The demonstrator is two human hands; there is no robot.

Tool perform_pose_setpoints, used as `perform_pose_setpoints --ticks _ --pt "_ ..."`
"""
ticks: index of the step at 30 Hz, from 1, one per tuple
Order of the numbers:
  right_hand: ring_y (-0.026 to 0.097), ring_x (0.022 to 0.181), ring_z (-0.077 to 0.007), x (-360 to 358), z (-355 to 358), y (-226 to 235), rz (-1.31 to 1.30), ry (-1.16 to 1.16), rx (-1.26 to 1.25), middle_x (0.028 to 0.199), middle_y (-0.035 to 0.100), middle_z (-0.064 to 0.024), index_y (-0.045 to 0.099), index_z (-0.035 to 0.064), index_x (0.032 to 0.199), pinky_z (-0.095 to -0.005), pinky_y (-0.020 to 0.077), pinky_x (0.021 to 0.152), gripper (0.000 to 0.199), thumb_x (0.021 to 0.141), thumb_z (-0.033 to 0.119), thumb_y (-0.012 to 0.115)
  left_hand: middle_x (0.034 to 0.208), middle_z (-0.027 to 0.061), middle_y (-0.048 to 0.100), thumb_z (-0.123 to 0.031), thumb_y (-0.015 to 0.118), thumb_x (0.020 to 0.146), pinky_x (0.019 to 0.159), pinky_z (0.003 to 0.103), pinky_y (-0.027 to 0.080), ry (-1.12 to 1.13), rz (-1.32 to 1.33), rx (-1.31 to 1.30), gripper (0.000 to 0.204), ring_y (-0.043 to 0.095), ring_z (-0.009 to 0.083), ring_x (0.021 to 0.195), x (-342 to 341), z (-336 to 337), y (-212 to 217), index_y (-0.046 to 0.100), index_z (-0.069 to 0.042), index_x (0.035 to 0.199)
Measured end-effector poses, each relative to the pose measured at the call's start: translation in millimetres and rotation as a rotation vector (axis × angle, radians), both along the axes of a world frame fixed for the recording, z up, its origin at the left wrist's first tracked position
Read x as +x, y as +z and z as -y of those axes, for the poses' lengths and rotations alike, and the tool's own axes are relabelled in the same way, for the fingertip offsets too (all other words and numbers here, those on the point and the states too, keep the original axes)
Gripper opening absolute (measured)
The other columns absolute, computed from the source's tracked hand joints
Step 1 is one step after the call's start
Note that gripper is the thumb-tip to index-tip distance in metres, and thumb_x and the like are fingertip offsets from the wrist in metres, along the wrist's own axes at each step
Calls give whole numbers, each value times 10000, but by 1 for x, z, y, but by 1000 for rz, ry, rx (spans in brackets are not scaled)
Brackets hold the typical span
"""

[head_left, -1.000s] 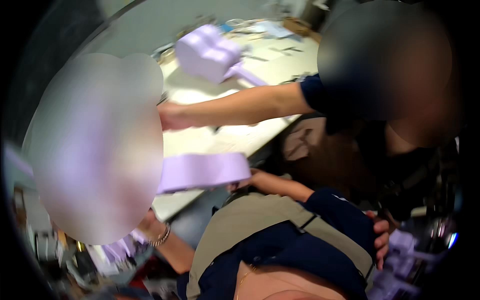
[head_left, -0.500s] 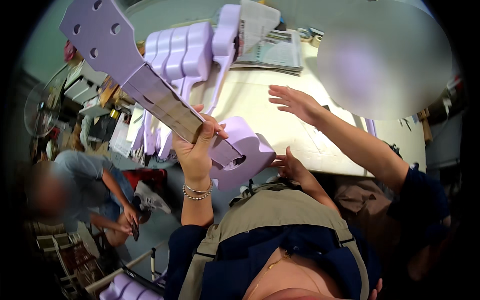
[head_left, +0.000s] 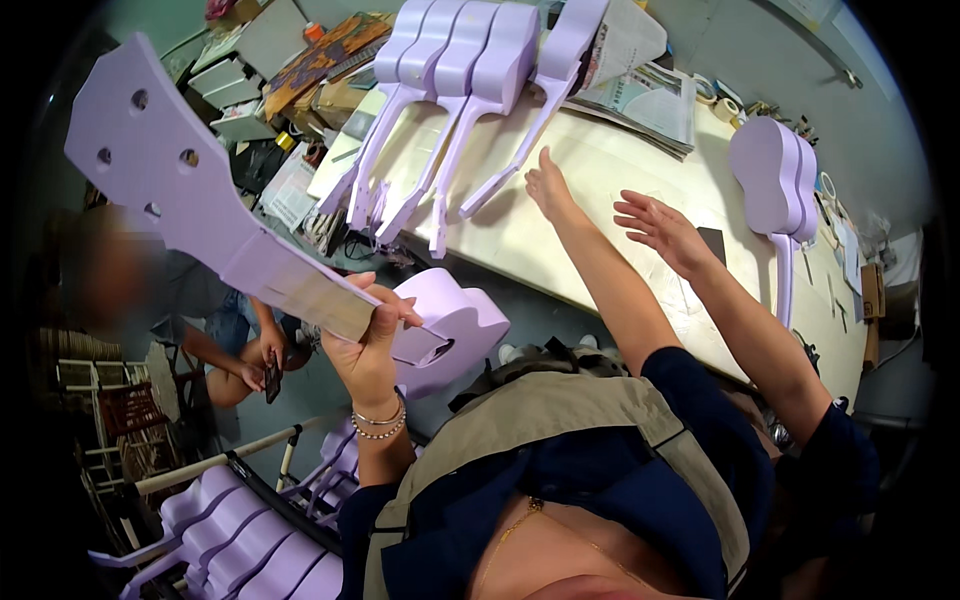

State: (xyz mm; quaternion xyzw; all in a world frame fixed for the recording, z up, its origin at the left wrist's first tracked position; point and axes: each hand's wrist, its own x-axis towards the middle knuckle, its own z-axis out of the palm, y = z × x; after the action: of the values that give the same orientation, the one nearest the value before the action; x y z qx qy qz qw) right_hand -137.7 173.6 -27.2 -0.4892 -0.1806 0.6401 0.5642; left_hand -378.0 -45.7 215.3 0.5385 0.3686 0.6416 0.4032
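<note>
My left hand (head_left: pixel 365 338) is closed around the neck of a pale purple ukulele (head_left: pixel 440 305), just above its body. Its headstock, with several round holes, points up and left. Beige tape covers the front of the neck, and part of the sound hole shows. My right hand (head_left: pixel 547 187) reaches out over the worktable (head_left: pixel 505 238), fingers apart and holding nothing. It is nearest to a lone purple ukulele (head_left: pixel 568 50) leaning beside a row of similar purple ukuleles (head_left: pixel 448 55).
A co-worker's open hand (head_left: pixel 660 228) extends over the table from the right. Newspapers (head_left: pixel 640 110), tape rolls (head_left: pixel 715 100) and two purple ukuleles (head_left: pixel 772 175) lie farther right. More ukuleles (head_left: pixel 235 540) hang on a rack at lower left. A seated person holds a phone (head_left: pixel 272 382).
My right hand has left the ukulele's body and stretched up over the table. The held ukulele has shifted left and down. The view has turned, showing more table and the rack.
</note>
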Motion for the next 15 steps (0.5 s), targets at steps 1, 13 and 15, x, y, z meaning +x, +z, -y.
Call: perform_pose_setpoints --ticks 1,13,15 --pt "462 1136 -279 58 -30 -19 15 -75 -10 1235 434 -195 168 -9 1421 -452 309 1001 979 819 717 431 769 104 605 -112 641 871 710 364 539 -41 65 15 337 612 178 641 7 -5 -6 491 33 1136" --pt "466 514 -136 48 15 8 213 -509 173 864 502 -88 252 169 1426 -260 418 421 749 791 -100 544 787 71 596 -72 647 865 669 303 525 142 134 -117 323 613 155 674 -55 16 -45 494 22 1134" --pt "444 526 -130 55 33 25 222 -457 237 851 466 -74 255 138 1422 -251 417 453 723 792 -115 502 773 70 586 -84 633 876 727 326 532 146 127 -118 314 618 169 661 -54 13 -54 488 33 1128"
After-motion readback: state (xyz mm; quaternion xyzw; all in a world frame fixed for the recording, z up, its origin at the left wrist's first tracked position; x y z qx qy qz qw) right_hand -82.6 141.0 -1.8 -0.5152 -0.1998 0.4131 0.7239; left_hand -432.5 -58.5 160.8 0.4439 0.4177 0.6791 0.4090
